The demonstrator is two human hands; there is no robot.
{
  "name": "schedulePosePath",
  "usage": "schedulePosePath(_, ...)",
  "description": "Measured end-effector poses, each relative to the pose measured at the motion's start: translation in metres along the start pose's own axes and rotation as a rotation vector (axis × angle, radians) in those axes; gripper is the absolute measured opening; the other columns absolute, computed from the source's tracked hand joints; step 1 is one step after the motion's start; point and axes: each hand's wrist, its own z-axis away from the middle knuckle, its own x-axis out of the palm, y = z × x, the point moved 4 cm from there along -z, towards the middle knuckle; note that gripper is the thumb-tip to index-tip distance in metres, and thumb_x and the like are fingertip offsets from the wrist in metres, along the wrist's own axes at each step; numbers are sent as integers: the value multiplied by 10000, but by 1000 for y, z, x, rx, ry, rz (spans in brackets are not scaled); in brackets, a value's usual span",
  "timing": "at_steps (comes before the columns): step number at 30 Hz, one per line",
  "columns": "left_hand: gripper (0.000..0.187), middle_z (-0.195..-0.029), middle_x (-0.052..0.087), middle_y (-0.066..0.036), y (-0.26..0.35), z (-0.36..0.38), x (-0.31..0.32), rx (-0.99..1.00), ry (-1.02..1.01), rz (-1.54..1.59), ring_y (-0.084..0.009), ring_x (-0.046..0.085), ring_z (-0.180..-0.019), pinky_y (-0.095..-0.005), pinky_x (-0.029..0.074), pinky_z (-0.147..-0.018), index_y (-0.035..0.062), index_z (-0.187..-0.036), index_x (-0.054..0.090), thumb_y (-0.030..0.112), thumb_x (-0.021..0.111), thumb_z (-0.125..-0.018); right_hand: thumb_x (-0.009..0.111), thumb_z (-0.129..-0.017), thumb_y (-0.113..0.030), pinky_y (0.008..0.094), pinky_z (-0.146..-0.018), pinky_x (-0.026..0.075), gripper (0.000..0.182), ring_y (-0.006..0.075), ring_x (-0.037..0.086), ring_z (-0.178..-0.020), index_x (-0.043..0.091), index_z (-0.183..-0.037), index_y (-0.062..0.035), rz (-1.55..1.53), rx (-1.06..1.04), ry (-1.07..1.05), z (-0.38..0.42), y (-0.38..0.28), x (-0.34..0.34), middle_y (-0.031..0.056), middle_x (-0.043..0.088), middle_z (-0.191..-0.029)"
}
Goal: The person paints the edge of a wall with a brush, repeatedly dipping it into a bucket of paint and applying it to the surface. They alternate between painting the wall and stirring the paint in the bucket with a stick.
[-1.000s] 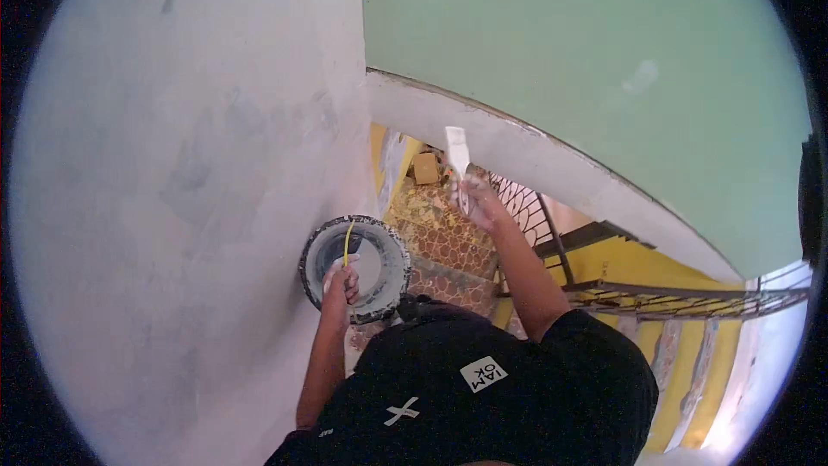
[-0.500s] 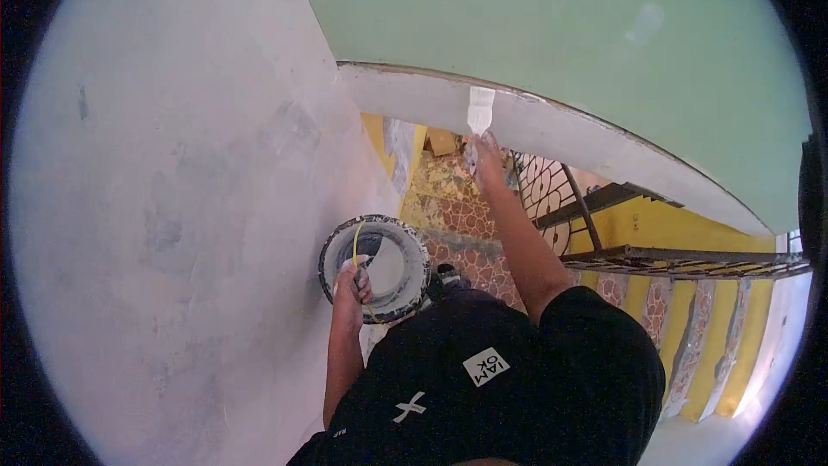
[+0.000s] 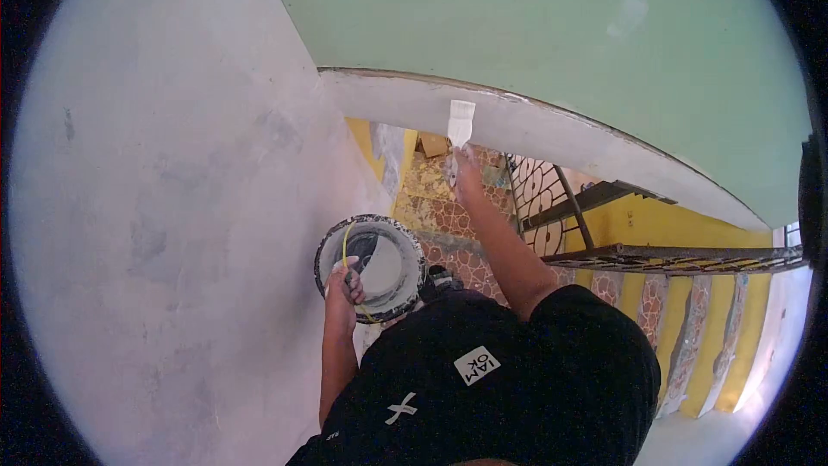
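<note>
A paintbrush (image 3: pixel 461 125) with white-coated bristles is gripped in my right hand (image 3: pixel 464 171), fingers closed round its handle. Its bristle end overlaps the pale strip (image 3: pixel 543 125) below the green wall in this view. Down at my left side, a round black bucket (image 3: pixel 418 267) hangs from its thin yellow handle (image 3: pixel 346 240). My left hand (image 3: pixel 345 285) is wrapped round that handle, over the bucket's near rim. White paint (image 3: pixel 384 267) lies inside, and dried splashes mark the rim. White smears cover the fingers of both hands.
A patchy whitish wall (image 3: pixel 172 207) rises close on the left, a green wall (image 3: pixel 535 17) ahead. Below are patterned reddish steps (image 3: pixel 453 217) and a dark metal railing (image 3: pixel 690 256) on the right. Yellow-and-brown stair treads (image 3: pixel 687 336) descend at lower right.
The brush has slid a little down the pale strip, away from its upper edge. The whole view has shifted slightly, and my left hand still grips the bucket handle.
</note>
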Motion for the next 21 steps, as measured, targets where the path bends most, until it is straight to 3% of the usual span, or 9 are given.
schedulePosePath(3,346,-693,376,40,5,6,3,25,9,-13,-63,345,-554,-229,302,-494,56,-1178,536,331,503,-970,515,-1006,-191,239,-421,390,139,102,492,-548,475,-1110,-107,-79,-71,-118,-6,-12,8,7,499,-693)
schedulePosePath(5,341,-695,378,40,5,4,6,28,19,-35,-63,344,-553,-229,303,-493,54,-1177,536,322,504,-968,505,-1011,-184,236,-420,387,126,101,479,-536,473,-1110,-113,-14,-91,-85,-16,-18,10,8,491,-685)
schedulePosePath(7,413,-685,378,41,1,2,2,-13,48,-150,-88,352,-555,-256,303,-508,71,-1158,561,429,496,-964,495,-1015,-176,233,-419,383,114,100,466,-524,471,-1111,-119,45,-90,-40,-25,-14,7,9,484,-678)
schedulePosePath(13,398,-676,396,40,-8,-3,6,11,26,-137,-79,358,-538,-252,291,-493,75,-1158,564,415,473,-973,475,-1026,-188,242,-393,344,114,110,442,-482,430,-959,-108,36,-57,-13,-29,-7,4,27,482,-639)
schedulePosePath(21,385,-681,384,40,-9,-7,8,-14,79,-94,-79,348,-555,-242,287,-511,68,-1172,549,386,482,-965,454,-1035,-225,255,-379,337,129,106,443,-475,466,-1066,-100,80,-4,-14,-50,29,-16,26,482,-634)
